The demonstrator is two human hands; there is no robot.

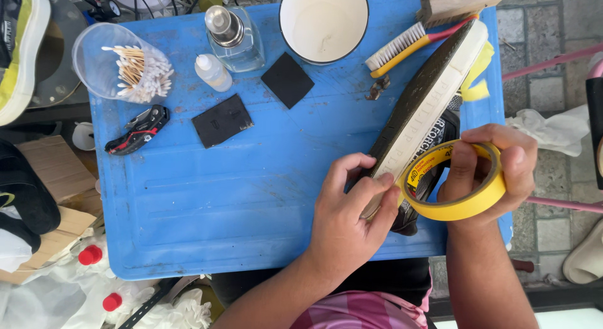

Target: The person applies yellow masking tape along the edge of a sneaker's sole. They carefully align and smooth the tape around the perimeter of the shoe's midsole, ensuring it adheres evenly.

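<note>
Pressing shoe sole edge [419, 118], left hand [352, 209], right hand [496, 169] gripping tape roll [468, 206]

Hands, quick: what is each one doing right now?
Left hand: closed on the shoe, fingers over its white sole edge.
Right hand: holding the yellow tape roll.

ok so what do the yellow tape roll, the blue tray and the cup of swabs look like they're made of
Yellow tape roll in the right hand: matte, paper-like masking tape, probably on a cardboard core. Blue tray: moulded plastic, scuffed and dull, with raised ribs. Clear cup holding cotton swabs: see-through plastic, apparently; swab sticks look wooden.
</note>
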